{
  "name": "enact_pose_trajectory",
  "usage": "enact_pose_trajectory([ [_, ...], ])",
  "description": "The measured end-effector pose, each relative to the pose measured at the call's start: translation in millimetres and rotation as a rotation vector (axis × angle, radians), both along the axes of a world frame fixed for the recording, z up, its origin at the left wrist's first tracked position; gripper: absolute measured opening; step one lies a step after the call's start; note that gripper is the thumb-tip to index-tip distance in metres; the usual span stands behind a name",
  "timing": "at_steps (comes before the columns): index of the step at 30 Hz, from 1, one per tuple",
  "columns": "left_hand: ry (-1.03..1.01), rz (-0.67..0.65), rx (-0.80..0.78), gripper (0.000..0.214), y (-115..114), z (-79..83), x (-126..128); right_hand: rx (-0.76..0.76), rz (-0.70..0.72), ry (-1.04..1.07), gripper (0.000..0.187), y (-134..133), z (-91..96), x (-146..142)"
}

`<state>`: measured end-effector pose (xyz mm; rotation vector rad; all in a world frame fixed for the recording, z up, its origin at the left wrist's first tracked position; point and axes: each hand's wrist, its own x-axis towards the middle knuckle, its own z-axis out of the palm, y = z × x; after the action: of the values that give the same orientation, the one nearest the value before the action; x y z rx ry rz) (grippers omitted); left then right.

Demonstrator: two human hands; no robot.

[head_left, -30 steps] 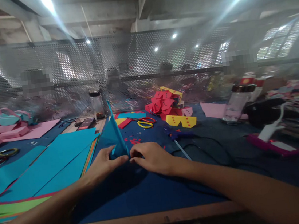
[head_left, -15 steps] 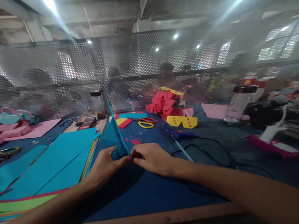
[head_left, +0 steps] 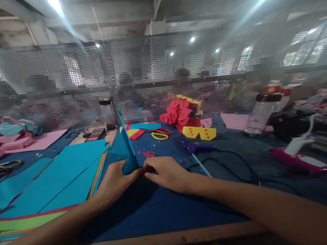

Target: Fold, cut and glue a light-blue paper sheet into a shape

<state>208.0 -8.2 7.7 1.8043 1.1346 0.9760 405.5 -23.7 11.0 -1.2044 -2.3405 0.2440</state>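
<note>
A folded blue paper sheet (head_left: 124, 145) stands up on edge from the dark blue table cover (head_left: 162, 207) in the middle of the view. My left hand (head_left: 113, 183) pinches its near lower corner from the left. My right hand (head_left: 165, 172) presses its fingertips against the same corner from the right. Both hands have their fingers closed on the paper's fold.
A stack of blue, green and red paper sheets (head_left: 53, 181) lies to the left. Yellow-handled scissors (head_left: 159, 134), red and yellow paper boxes (head_left: 188, 117), a glue gun (head_left: 197, 148) with its black cable, a jar (head_left: 106, 114) and a phone (head_left: 94, 134) lie beyond. Other people sit behind a mesh screen (head_left: 156, 71).
</note>
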Motion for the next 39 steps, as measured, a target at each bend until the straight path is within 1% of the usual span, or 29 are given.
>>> enact_pose_trajectory([
  [3,0.130,0.073,0.187,0.023,0.6,-0.6,0.1,0.006,0.001,0.021,0.001,0.3,-0.9,0.0],
  [6,0.120,0.070,0.213,0.023,1.8,-1.5,-0.6,0.009,-0.011,0.035,0.001,0.9,-1.1,0.3],
  [11,0.081,0.020,0.150,0.025,3.6,-0.4,-2.0,-0.069,-0.024,0.095,0.009,2.4,0.7,0.8],
  [16,0.009,0.015,0.137,0.027,4.8,2.0,-1.9,-0.149,-0.009,0.154,0.012,3.3,2.0,0.1],
  [21,-0.086,-0.021,0.024,0.033,6.8,0.0,-2.3,-0.212,-0.005,0.225,0.015,3.3,3.6,-0.2],
  [25,-0.134,-0.018,-0.020,0.029,7.2,-1.1,-2.0,-0.239,-0.020,0.242,0.016,3.9,3.3,-0.3],
  [29,-0.166,-0.007,-0.053,0.027,6.3,-0.1,-0.9,-0.301,0.006,0.282,0.016,5.4,1.7,-0.3],
  [34,-0.211,-0.033,-0.072,0.027,6.8,-0.4,-1.2,-0.419,0.076,0.381,0.015,5.8,1.3,-1.1],
  [36,-0.211,-0.049,-0.083,0.028,8.0,-1.1,-1.8,-0.429,0.083,0.401,0.014,5.6,1.2,-1.4],
  [39,-0.205,-0.058,-0.091,0.028,8.7,-1.3,-2.1,-0.406,0.081,0.387,0.015,5.5,0.8,-1.3],
])
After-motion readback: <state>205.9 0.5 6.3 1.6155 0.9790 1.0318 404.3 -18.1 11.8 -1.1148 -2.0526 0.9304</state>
